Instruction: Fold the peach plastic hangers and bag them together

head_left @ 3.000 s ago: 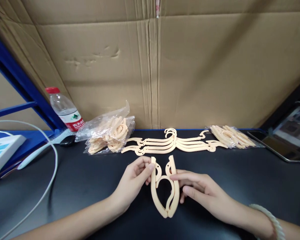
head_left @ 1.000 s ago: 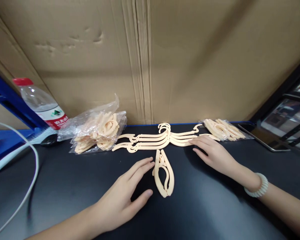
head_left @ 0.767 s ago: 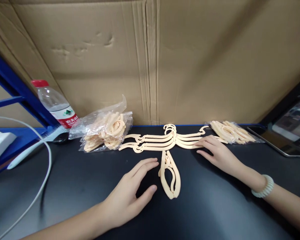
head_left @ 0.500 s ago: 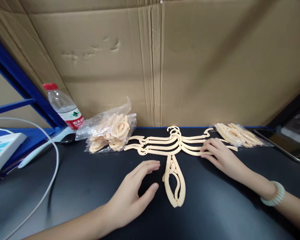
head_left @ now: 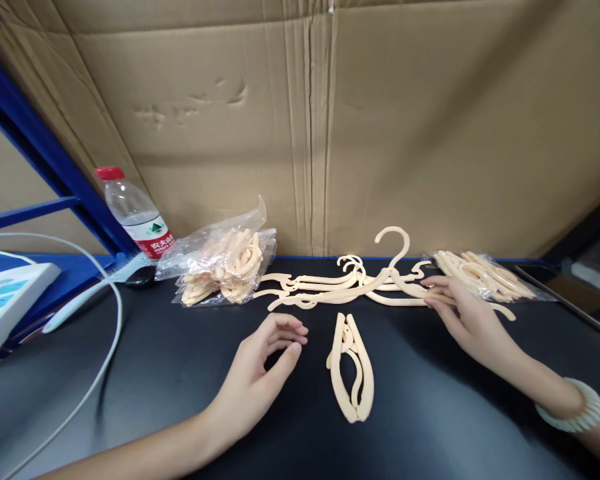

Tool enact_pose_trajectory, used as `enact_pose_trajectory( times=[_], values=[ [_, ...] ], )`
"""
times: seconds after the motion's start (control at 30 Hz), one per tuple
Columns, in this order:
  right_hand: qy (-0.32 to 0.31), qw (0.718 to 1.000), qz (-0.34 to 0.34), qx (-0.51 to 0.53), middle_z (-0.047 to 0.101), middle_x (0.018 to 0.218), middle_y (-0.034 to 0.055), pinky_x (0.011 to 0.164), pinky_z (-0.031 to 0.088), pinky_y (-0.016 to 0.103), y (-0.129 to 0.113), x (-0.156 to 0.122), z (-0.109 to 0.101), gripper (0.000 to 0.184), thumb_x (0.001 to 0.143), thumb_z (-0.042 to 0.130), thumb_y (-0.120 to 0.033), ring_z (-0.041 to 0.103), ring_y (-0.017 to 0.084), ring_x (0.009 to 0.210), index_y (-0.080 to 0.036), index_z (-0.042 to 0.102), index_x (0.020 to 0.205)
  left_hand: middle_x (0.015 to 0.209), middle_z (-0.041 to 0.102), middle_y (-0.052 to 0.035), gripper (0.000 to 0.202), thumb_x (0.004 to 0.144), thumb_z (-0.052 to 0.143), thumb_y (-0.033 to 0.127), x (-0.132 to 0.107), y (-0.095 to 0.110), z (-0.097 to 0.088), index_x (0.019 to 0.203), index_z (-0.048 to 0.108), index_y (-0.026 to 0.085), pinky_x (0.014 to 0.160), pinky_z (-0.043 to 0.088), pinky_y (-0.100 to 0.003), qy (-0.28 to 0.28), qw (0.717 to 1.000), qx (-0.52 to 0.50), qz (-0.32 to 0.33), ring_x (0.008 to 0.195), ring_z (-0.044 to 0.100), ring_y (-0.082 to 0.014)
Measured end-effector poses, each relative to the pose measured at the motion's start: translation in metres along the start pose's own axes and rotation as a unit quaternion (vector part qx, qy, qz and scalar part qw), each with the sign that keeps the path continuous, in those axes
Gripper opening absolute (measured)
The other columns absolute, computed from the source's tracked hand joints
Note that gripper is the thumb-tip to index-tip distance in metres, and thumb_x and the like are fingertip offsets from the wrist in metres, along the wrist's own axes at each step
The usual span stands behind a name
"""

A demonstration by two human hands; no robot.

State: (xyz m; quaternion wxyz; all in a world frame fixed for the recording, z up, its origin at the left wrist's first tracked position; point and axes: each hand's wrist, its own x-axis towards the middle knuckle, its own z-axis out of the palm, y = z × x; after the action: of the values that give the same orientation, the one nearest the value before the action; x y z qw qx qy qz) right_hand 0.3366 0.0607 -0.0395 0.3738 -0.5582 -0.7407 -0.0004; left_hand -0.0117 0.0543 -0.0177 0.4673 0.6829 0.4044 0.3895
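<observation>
My right hand [head_left: 460, 310] pinches one arm of an unfolded cream clothes hanger [head_left: 365, 288], whose hook stands up off the table. Behind and below it lie other unfolded hangers [head_left: 320, 281] in a stack, partly covered by the lifted one. A folded hanger [head_left: 365, 373] lies flat in front of them, near the middle. To the left of that folded hanger, my left hand [head_left: 260, 367] hovers with fingers curved and apart, holding nothing.
A clear bag of folded hangers [head_left: 225, 267] lies at left, beside a water bottle [head_left: 143, 220]. Another bagged bunch [head_left: 480, 275] is at right, near a dark phone-like device [head_left: 565, 293]. A white cable [head_left: 115, 347] loops at left. Cardboard [head_left: 230, 133] rises behind.
My right hand has raised one unfolded hanger from the stack, tilting its hook upward, and moved slightly right. My left hand has drawn back a little to the left.
</observation>
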Motion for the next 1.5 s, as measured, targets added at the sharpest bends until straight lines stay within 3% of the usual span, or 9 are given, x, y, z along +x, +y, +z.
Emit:
enact_pose_trajectory(
  times=[0.13, 0.23, 0.43, 0.63, 0.8, 1.1, 1.27, 1.4, 1.5],
  values=[
    [0.027, 0.999, 0.021, 0.003, 0.066, 0.097, 0.0085, 0.071, 0.053, 0.034, -0.007, -0.001, -0.002, 0.024, 0.096, 0.042, -0.035, 0.066, 0.022, 0.080, -0.021, 0.053, 0.111, 0.121, 0.057, -0.0097, 0.026, 0.091, 0.053, 0.027, 0.001, -0.002, 0.001, 0.116, 0.049, 0.022, 0.093, 0.049, -0.038, -0.002, 1.000, -0.010, -0.019, 0.105, 0.061, -0.0227],
    [0.037, 0.999, 0.022, 0.015, 0.067, 0.090, 0.0057, 0.068, 0.052, 0.032, -0.011, -0.003, -0.004, 0.021, 0.096, 0.043, -0.034, 0.066, 0.020, 0.075, -0.022, 0.055, 0.109, 0.142, 0.040, -0.0107, 0.049, 0.093, 0.051, 0.028, 0.000, -0.003, 0.003, 0.137, 0.031, 0.029, 0.097, 0.047, -0.041, 0.013, 0.999, -0.039, -0.018, 0.110, 0.059, -0.0224],
    [0.005, 0.996, -0.089, -0.028, 0.068, 0.097, 0.0068, 0.074, 0.051, 0.032, -0.026, -0.008, -0.002, 0.018, 0.096, 0.043, -0.022, 0.066, 0.021, 0.085, -0.022, 0.056, 0.108, 0.144, 0.038, -0.0105, 0.066, 0.093, 0.050, 0.025, -0.006, -0.001, 0.006, 0.146, 0.012, 0.035, 0.097, 0.047, -0.037, -0.011, 0.999, -0.029, 0.029, 0.106, 0.061, -0.0197],
    [-0.024, 0.990, -0.140, -0.017, 0.066, 0.097, 0.0065, 0.075, 0.051, 0.031, -0.041, -0.015, 0.002, 0.019, 0.096, 0.044, -0.018, 0.064, 0.020, 0.088, -0.022, 0.055, 0.111, 0.115, 0.060, -0.0072, 0.059, 0.090, 0.054, 0.021, -0.004, -0.004, 0.005, 0.145, 0.032, 0.028, 0.078, 0.053, -0.028, -0.034, 0.996, 0.046, 0.074, 0.079, 0.059, -0.0137],
    [-0.028, 0.985, -0.168, -0.009, 0.064, 0.100, 0.0073, 0.079, 0.051, 0.030, -0.044, -0.012, 0.004, 0.018, 0.095, 0.050, -0.017, 0.062, 0.020, 0.093, -0.020, 0.055, 0.112, 0.086, 0.068, -0.0029, 0.027, 0.094, 0.049, 0.031, 0.001, -0.001, 0.004, 0.117, 0.061, 0.020, 0.061, 0.048, -0.022, -0.040, 0.998, 0.039, 0.006, 0.063, 0.054, -0.0116],
    [0.054, 0.939, -0.227, -0.254, 0.065, 0.095, 0.0122, 0.066, 0.047, 0.037, -0.040, -0.006, -0.013, 0.012, 0.090, 0.055, -0.012, 0.060, 0.024, 0.077, -0.013, 0.063, 0.100, 0.082, 0.067, -0.0039, 0.024, 0.093, 0.053, 0.036, 0.010, -0.001, 0.001, 0.097, 0.064, 0.015, 0.058, 0.046, -0.022, -0.002, 0.999, -0.037, -0.036, 0.061, 0.055, -0.0115],
    [0.060, 0.922, -0.209, -0.320, 0.063, 0.116, 0.0153, 0.054, 0.048, 0.031, -0.038, -0.012, -0.012, 0.029, 0.088, 0.047, 0.000, 0.061, 0.016, 0.061, -0.013, 0.063, 0.108, 0.084, 0.067, -0.0039, 0.024, 0.093, 0.054, 0.037, 0.010, -0.004, 0.000, 0.094, 0.065, 0.016, 0.058, 0.047, -0.023, -0.005, 0.999, -0.043, -0.034, 0.062, 0.055, -0.0114],
    [0.047, 0.928, -0.210, -0.304, 0.051, 0.134, 0.0221, 0.067, 0.054, 0.039, -0.036, -0.012, -0.011, 0.033, 0.087, 0.041, 0.002, 0.066, 0.028, 0.089, -0.011, 0.062, 0.110, 0.084, 0.068, -0.0042, 0.025, 0.093, 0.053, 0.038, 0.009, -0.004, 0.000, 0.096, 0.064, 0.016, 0.057, 0.046, -0.023, -0.008, 0.998, -0.049, -0.037, 0.062, 0.054, -0.0116],
    [0.038, 0.958, -0.198, -0.204, 0.040, 0.144, 0.0209, 0.083, 0.054, 0.041, -0.037, -0.014, -0.007, 0.040, 0.088, 0.040, 0.003, 0.060, 0.030, 0.111, -0.014, 0.056, 0.121, 0.085, 0.068, -0.0041, 0.024, 0.093, 0.053, 0.038, 0.009, -0.005, 0.000, 0.097, 0.064, 0.017, 0.057, 0.046, -0.023, -0.005, 0.998, -0.051, -0.039, 0.062, 0.055, -0.0117]
  ],
)
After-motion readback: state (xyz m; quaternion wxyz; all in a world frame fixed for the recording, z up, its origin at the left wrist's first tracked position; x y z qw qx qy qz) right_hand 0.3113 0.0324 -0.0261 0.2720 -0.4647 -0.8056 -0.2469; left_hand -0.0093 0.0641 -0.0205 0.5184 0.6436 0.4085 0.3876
